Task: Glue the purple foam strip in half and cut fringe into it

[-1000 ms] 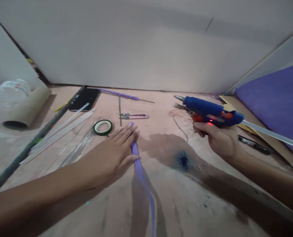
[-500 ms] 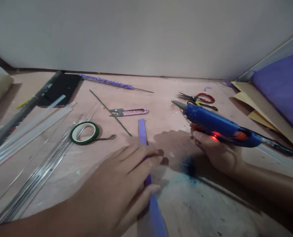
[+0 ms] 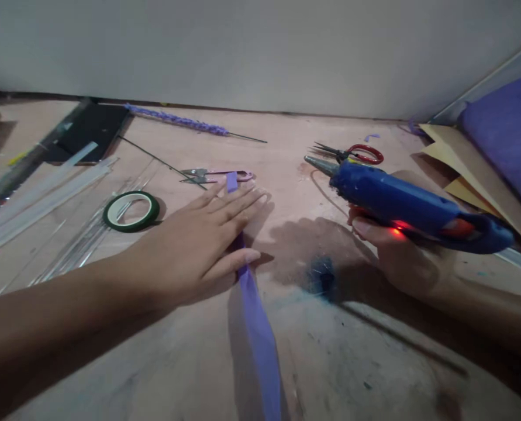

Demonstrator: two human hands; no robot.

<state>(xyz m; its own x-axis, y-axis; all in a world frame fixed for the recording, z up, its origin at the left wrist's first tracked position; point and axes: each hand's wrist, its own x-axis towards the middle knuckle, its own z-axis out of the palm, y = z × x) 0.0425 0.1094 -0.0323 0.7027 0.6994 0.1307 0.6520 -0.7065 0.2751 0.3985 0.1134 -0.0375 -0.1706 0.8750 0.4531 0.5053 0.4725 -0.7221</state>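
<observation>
Toward six o'clock runs a long purple strip [image 3: 260, 333], partly beneath the left hand [image 3: 207, 234], whose fingers spread loosely; at three, the right hand [image 3: 403, 254] wraps a blue glue gun [image 3: 396, 196] (red light [image 3: 398, 227] glowing). The pinkish, blue-smudged desk [image 3: 176, 362] meets a pale wall [image 3: 242, 52] at twelve.

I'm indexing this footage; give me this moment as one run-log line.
left hand: flat on purple strip; right hand: holding blue glue gun, red light lit; nozzle: clear of strip
</observation>
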